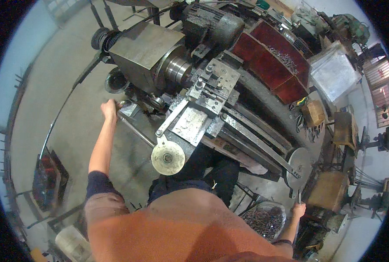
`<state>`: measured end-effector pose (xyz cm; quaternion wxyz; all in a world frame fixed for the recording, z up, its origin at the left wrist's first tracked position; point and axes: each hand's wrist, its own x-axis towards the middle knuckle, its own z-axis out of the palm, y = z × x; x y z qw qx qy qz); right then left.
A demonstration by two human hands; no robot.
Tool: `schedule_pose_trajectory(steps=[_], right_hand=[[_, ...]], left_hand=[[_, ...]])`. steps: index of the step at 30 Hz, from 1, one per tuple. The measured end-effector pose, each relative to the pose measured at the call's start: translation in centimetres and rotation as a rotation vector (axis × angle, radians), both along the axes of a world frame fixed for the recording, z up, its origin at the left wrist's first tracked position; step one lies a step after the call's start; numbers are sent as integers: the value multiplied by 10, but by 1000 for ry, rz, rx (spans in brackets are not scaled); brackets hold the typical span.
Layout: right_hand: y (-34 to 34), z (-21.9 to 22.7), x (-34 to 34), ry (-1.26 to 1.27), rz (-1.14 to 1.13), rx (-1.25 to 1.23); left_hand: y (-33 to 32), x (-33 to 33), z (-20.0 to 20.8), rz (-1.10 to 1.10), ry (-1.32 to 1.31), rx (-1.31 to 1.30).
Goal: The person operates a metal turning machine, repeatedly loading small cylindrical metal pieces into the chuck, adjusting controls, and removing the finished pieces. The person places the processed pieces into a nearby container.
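A small metal lathe stands before me, with a shiny round chuck [178,70] on its headstock [146,46]. My left hand [109,109] is closed at the outer end of a long metal lever [135,131]; its fingers are partly hidden. Low on the right, my right hand [299,211] wraps round the upright handle [299,197] below a grey disc [300,168]. A flat bar links that disc to the tool slide [220,81]. Another round disc [168,158], pale and yellowish, sits close to my body, joined by a short link to the slide.
Behind the lathe are a motor [214,24] and a dark red tray [271,61] with metal chips. A wooden block [313,112] lies among tools at right. Near my right arm sits a container of small dark parts [264,220]. A white bucket [73,244] stands at lower left.
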<state>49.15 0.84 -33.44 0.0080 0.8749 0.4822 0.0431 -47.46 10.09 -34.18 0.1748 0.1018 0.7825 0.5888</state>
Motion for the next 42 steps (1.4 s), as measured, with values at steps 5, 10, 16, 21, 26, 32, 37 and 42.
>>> schedule_pose_trajectory(steps=[5,10,16,21,26,32,37,42], right_hand=[[-7,13,-63,6,-206,-48],[-15,34,-123,180,-297,-43],[1,20,-68,-20,-188,-35],[40,32,-18,-188,-91,-147],[81,57,-35,-261,-189,-121],[30,-6,-49,-545,124,295],[-15,-25,-135,145,-40,253],[-27,-26,-163,255,-54,103]], left_hand=[[26,-4,-4,-91,-111,122],[23,2,-4,-32,-66,107],[19,0,-13,-121,165,164],[25,18,27,-73,-33,42],[29,17,26,-67,-84,115],[-7,-62,-27,-200,-259,266],[-20,-96,-75,-527,570,-731],[13,-56,-72,-740,757,-891]])
